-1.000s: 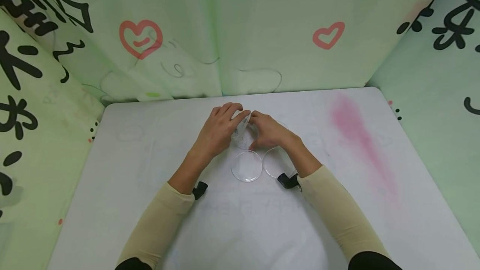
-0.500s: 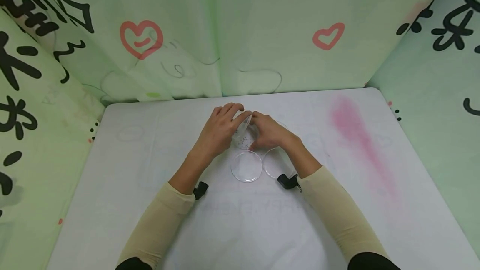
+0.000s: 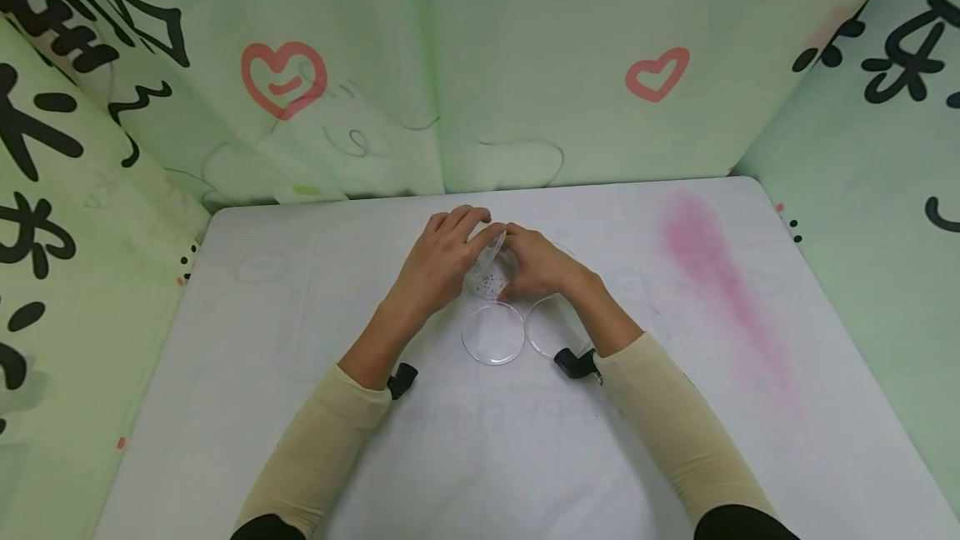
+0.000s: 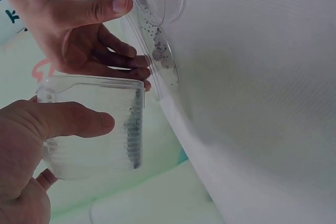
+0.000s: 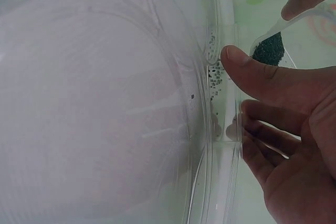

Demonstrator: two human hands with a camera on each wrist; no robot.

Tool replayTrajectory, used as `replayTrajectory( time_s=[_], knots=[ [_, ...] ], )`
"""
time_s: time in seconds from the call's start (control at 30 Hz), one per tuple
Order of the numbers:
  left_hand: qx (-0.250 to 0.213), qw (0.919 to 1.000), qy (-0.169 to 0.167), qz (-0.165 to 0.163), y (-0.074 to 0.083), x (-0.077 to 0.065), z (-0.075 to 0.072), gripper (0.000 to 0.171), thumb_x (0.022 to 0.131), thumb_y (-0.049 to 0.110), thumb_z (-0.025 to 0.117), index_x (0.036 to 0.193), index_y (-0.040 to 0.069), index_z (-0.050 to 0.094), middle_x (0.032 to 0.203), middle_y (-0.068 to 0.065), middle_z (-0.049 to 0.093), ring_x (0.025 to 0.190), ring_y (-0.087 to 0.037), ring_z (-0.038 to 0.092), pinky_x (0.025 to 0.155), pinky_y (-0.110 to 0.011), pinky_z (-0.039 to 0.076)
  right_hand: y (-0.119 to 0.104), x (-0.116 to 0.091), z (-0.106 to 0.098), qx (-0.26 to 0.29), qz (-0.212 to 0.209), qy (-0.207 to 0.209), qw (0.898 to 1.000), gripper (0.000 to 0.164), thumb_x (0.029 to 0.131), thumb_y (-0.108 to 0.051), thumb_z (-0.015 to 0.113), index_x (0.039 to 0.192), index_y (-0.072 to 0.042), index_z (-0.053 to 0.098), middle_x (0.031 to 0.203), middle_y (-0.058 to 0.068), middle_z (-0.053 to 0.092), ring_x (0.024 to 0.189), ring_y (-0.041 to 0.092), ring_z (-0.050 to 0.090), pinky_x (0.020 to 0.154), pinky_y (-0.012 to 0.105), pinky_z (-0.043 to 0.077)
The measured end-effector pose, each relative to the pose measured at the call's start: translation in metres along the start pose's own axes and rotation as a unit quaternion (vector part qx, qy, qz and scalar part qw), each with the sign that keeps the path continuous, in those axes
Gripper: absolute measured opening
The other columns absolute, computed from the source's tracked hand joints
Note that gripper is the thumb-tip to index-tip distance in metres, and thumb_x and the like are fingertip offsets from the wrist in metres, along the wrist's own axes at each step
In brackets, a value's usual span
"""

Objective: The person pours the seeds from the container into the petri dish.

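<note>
My left hand (image 3: 435,265) grips a clear plastic box (image 4: 89,153), thumb on one side and fingers behind. Dark granules (image 4: 134,135) have gathered along one end of the tilted box. The box's edge is over a clear petri dish (image 4: 173,72) at the far middle of the table, with scattered dark granules (image 3: 489,285) in it. My right hand (image 3: 543,263) holds that dish by its rim, with the thumb (image 5: 239,56) on the near side and fingers (image 5: 262,129) curved round the far side.
Two clear dishes stand nearer to me: one dish (image 3: 492,362) in front, another dish (image 3: 529,338) beside it, partly under my right wrist. A further clear rim (image 3: 564,249) shows behind my right hand. Green curtains (image 3: 525,65) surround the white table (image 3: 480,457).
More dark granules show in the dish than a second ago. My left hand has shifted very slightly to the right with the box; the right hand keeps its place.
</note>
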State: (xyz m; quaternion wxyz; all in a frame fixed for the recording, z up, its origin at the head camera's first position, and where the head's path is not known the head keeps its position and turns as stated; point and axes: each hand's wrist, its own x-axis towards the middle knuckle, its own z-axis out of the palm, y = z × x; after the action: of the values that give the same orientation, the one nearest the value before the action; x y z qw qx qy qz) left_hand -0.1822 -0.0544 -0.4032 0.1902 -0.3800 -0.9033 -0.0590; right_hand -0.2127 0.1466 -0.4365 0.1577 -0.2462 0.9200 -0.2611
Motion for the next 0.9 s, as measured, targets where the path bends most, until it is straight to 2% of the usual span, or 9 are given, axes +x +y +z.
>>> replayTrajectory(
  time_s=[0.23,0.67,0.9],
  knots=[
    [0.001,1.0000,-0.003,0.003,0.0004,0.0009,-0.0002,0.064,0.076,-0.011,0.066,0.131,0.018,0.053,0.130,-0.004,0.047,0.125,-0.023,0.040,0.097,-0.039,0.037,0.0002,0.0001,-0.0007,0.004,-0.003,-0.002,1.000,0.071,0.061,-0.023,0.089,0.124,-0.009,0.059,0.132,0.001,0.050,0.115,0.021,0.050,0.097,0.039,0.042],
    [-0.003,1.0000,0.000,-0.001,0.0003,0.0002,0.0014,0.065,0.075,-0.012,0.066,0.132,0.017,0.054,0.130,-0.005,0.048,0.125,-0.022,0.039,0.096,-0.038,0.037,-0.0004,0.0003,-0.0004,-0.002,-0.002,0.000,1.000,0.072,0.061,-0.025,0.089,0.124,-0.007,0.060,0.141,0.003,0.045,0.126,0.022,0.045,0.105,0.041,0.037],
    [0.000,1.0000,0.001,0.006,0.0013,0.0003,0.0009,0.066,0.074,-0.013,0.066,0.131,0.017,0.054,0.130,-0.004,0.048,0.125,-0.023,0.040,0.098,-0.039,0.038,-0.0001,-0.0001,-0.0003,0.005,0.000,0.001,1.000,0.080,0.062,-0.024,0.090,0.132,-0.010,0.054,0.137,0.003,0.048,0.121,0.021,0.048,0.102,0.040,0.040]
  ],
)
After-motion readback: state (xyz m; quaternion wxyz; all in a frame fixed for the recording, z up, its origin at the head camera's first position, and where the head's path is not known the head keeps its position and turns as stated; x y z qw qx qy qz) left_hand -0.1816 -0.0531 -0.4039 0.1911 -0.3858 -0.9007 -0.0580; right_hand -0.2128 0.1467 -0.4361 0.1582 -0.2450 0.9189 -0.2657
